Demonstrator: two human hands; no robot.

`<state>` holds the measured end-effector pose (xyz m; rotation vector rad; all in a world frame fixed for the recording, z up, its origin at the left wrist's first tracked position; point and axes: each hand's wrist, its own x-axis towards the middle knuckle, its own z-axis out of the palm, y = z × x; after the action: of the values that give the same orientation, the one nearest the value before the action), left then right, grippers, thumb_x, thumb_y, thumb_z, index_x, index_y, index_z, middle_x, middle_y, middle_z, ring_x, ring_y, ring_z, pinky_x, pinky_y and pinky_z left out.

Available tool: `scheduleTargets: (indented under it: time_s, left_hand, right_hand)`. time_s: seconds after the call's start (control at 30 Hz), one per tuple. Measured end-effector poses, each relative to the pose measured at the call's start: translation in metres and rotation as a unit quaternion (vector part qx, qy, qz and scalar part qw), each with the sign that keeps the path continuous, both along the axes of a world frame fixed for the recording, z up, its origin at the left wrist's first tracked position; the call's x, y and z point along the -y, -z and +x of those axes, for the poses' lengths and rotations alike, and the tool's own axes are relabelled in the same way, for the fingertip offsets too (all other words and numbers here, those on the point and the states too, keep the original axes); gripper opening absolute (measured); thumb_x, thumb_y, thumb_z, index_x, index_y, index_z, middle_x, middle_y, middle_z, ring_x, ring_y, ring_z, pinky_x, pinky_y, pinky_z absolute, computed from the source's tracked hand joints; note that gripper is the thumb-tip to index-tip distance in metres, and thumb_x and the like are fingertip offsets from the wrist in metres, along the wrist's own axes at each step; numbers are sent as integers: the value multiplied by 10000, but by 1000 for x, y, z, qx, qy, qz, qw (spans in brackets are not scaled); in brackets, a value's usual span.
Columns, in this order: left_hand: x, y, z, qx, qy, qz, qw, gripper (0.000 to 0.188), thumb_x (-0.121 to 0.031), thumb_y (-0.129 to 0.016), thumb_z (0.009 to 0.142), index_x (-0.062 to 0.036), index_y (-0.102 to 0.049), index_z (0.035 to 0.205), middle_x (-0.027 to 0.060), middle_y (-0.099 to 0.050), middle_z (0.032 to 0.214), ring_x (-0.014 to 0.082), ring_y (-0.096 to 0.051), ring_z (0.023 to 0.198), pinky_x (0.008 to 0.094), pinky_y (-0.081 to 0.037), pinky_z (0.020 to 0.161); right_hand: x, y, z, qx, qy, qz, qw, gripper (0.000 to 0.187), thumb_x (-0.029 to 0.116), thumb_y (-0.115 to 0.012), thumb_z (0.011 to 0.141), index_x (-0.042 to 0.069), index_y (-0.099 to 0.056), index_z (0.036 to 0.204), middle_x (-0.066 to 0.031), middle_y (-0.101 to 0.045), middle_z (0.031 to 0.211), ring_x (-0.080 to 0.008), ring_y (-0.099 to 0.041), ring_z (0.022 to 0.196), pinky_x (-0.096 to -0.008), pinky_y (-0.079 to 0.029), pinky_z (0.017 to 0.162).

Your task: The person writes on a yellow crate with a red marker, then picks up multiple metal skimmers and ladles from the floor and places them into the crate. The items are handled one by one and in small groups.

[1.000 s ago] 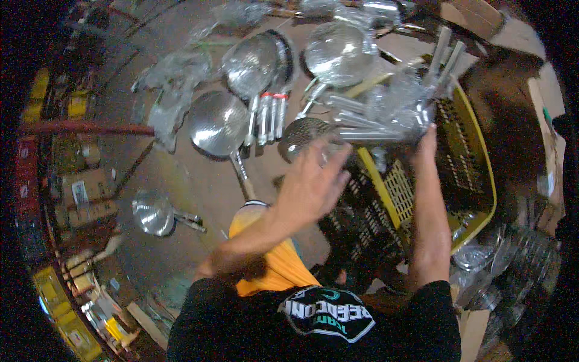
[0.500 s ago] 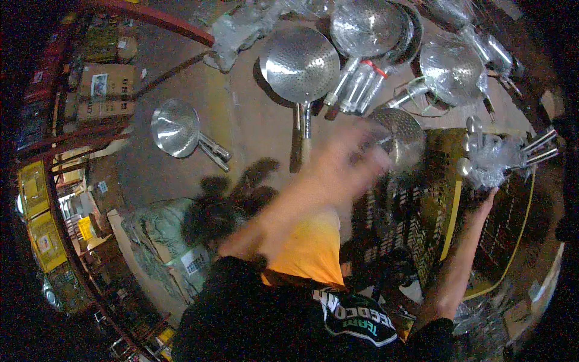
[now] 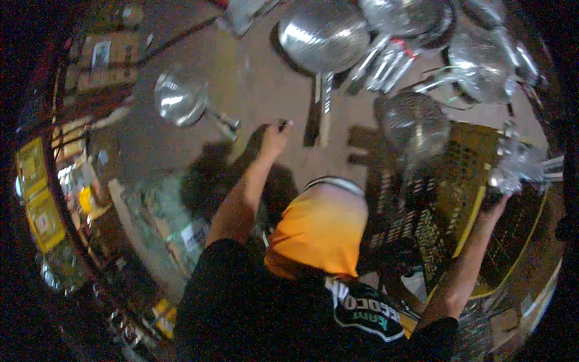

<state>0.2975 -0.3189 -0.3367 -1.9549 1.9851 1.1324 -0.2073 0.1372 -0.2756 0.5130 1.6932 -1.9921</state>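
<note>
Brown floor (image 3: 253, 78) spreads under everything, dim and a little blurred. Nearest are a black shirt (image 3: 259, 301) and an orange garment (image 3: 319, 226). On the right stands a crate (image 3: 470, 241) with slotted sides and a yellow rim; its inside is too dark to tell what it holds. Over its far part, the right hand (image 3: 496, 204) is clamped on a bundle (image 3: 514, 169) of metal utensils in clear plastic, handles pointing right. Well apart from it, the left hand (image 3: 277, 139) is above the floor with fingers curled; whether it grips anything I cannot tell. To the left are a plastic-wrapped pack (image 3: 160, 211) and yellow bins (image 3: 39, 193), contents unclear. Farther out, a dark strainer (image 3: 416, 114) lies just beside the crate, a small ladle (image 3: 181, 99) near the left hand. Beyond lie a big strainer (image 3: 325, 39), red-tied handles (image 3: 386, 69), a wrapped strainer (image 3: 482, 66) and a carton (image 3: 108, 63).
</note>
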Motion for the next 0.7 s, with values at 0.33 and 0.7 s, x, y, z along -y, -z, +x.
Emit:
scheduleTargets:
  time_s: [0.33, 0.7]
  left_hand:
    - [-208, -75, 356, 132, -173, 377, 900, 622, -430, -659, 861, -20, -500, 1300, 207, -642, 1129, 373, -619, 1032, 435, -498, 896]
    - [-325, -11, 310, -16, -326, 180, 928, 779, -394, -758, 797, 5, -408, 1367, 187, -633, 1126, 327, -617, 1041, 411, -497, 908]
  right_hand:
    - [-3, -1, -17, 9, -44, 59, 997, 622, 549, -488, 964, 88, -457, 1381, -98, -531, 1347, -288, -516, 1203, -443, -438, 1012]
    - [2, -14, -8, -1, -48, 71, 996, 598, 532, -491, 971, 89, -467, 1371, -97, -541, 1338, -289, -536, 1186, -447, -458, 993]
